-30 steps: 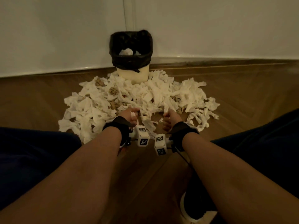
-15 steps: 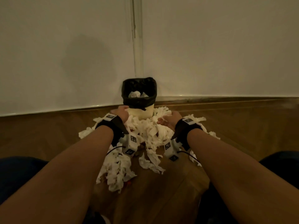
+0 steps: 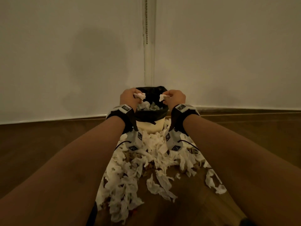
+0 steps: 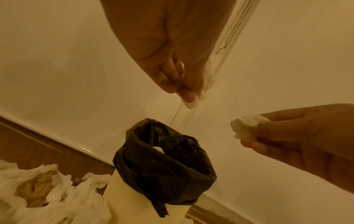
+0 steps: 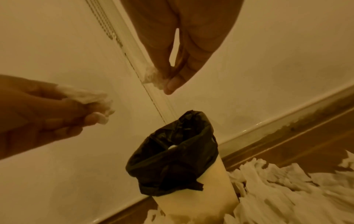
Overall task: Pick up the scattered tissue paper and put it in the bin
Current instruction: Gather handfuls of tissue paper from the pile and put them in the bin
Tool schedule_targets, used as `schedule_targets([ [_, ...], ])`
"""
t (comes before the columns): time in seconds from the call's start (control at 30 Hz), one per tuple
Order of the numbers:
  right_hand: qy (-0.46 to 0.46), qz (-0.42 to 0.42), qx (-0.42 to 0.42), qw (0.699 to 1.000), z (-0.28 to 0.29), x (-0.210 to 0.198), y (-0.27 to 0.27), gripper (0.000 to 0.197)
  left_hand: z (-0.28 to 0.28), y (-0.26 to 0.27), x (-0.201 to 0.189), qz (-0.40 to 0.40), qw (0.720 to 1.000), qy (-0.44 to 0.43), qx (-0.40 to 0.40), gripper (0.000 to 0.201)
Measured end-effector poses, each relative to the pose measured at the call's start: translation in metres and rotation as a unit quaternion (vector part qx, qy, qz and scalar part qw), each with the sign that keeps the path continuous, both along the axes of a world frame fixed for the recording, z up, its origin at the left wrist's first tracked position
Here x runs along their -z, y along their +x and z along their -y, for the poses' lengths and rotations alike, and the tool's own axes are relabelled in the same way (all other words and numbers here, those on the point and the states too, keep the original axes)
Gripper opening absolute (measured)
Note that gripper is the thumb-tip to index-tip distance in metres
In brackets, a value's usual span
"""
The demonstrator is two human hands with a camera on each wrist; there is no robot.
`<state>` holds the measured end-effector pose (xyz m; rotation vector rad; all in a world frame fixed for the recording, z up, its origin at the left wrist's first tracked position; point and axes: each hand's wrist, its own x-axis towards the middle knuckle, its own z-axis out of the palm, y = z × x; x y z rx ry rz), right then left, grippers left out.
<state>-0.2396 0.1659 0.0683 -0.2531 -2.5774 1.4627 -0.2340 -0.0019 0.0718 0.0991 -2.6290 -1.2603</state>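
Observation:
A cream bin (image 3: 149, 126) lined with a black bag (image 4: 164, 169) stands in the room corner, with some tissue inside (image 3: 146, 106). My left hand (image 3: 130, 97) hovers over the bin's left rim and pinches a small wad of tissue (image 3: 140, 95), which also shows in the left wrist view (image 4: 191, 103). Over the right rim my right hand (image 3: 175, 97) pinches another wad (image 3: 162, 97), seen too from the right wrist (image 5: 155, 78). A heap of torn white tissue (image 3: 146, 162) covers the floor in front of the bin.
The wooden floor (image 3: 48, 144) spreads out on both sides of the heap. White walls (image 3: 65, 54) meet in a corner right behind the bin, with a skirting board (image 3: 244, 110) along the base. Some brownish scraps (image 4: 38, 188) lie among the tissue.
Both hands rose from the tissue heap on the floor to above the bin's mouth, each carrying a small wad. The head view tilted upward.

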Motion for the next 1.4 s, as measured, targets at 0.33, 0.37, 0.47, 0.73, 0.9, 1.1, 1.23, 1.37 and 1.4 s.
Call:
schedule_targets([
  [0.33,0.271,0.055,-0.123,0.953,0.016,0.050,-0.021,0.046,-0.016,-0.032,0.059,0.060,0.972,-0.212,0.079,0.036],
  [0.37,0.279,0.057,-0.129,0.950,0.017,0.052,-0.022,0.055,-0.019,-0.032,0.063,0.066,0.966,-0.235,0.088,0.038],
  [0.47,0.318,0.117,-0.171,0.925,0.016,0.060,-0.022,0.081,-0.020,-0.035,0.077,0.112,0.943,-0.297,0.095,0.048],
  [0.73,0.329,0.094,-0.138,0.929,-0.005,0.068,-0.004,0.073,-0.023,-0.014,0.083,0.078,0.955,-0.276,0.072,0.057],
  [0.9,0.242,0.109,-0.095,0.959,-0.032,0.074,0.039,0.057,-0.030,0.030,0.090,-0.001,0.962,-0.264,0.067,0.046],
  [1.1,0.240,0.191,-0.041,0.951,-0.062,0.115,0.107,0.049,-0.039,0.094,0.128,0.123,0.963,-0.233,0.058,0.031],
  [1.23,0.238,0.243,-0.039,0.940,-0.070,0.146,0.146,0.042,-0.040,0.134,0.161,0.161,0.948,-0.259,0.095,0.027],
  [1.37,0.255,0.279,-0.064,0.924,-0.066,0.169,0.174,0.039,-0.038,0.165,0.185,0.178,0.939,-0.265,0.131,0.025],
  [1.4,0.256,0.283,-0.067,0.922,-0.064,0.174,0.180,0.038,-0.038,0.171,0.189,0.185,0.938,-0.257,0.138,0.025],
])
